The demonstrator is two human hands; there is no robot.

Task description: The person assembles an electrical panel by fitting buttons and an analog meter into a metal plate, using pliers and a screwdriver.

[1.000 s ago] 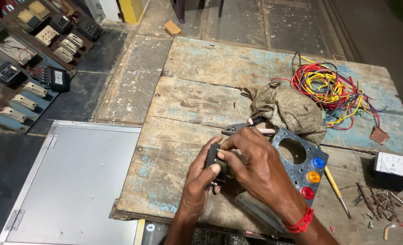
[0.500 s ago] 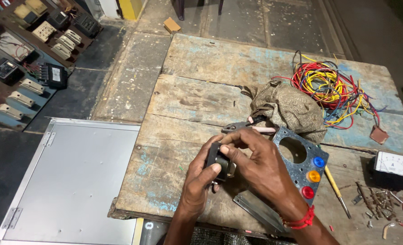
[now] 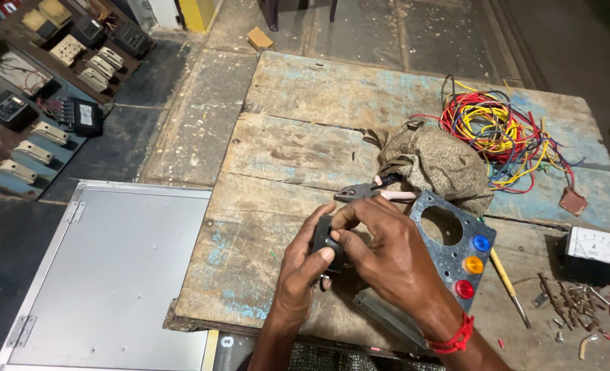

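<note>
Both hands are closing on a small black switch-like part (image 3: 327, 242), held just above the near edge of the worn wooden table (image 3: 298, 148). The left hand (image 3: 303, 271) is cupping it from below and the left, thumb pressing against its near face. The right hand (image 3: 391, 257) is pinching its top and right side with the fingers curled over; a red thread band (image 3: 453, 338) is sitting at that wrist. What the part's far face looks like cannot be told, as the fingers are covering it.

Judged step: the person is working or checking the part in the fingers, before it goes to any panel. The next move would seem to call for a steady two-handed pinch and a turn of the part to line up its body.

Just right of the hands a grey speckled panel plate (image 3: 456, 251) is lying flat, with a round cut-out and blue, orange and red lamps in a row. Pliers (image 3: 370, 191) are lying just beyond the hands. Farther off, a crumpled cloth bag (image 3: 439, 161) is lying, and beyond it a tangle of coloured wires (image 3: 501, 130). At far right a square meter (image 3: 591, 253) is sitting near loose screws (image 3: 573, 302); a screwdriver (image 3: 507, 287) is lying beside the plate. Left of the table, a grey metal door panel (image 3: 109, 282) is lying on the floor.
</note>
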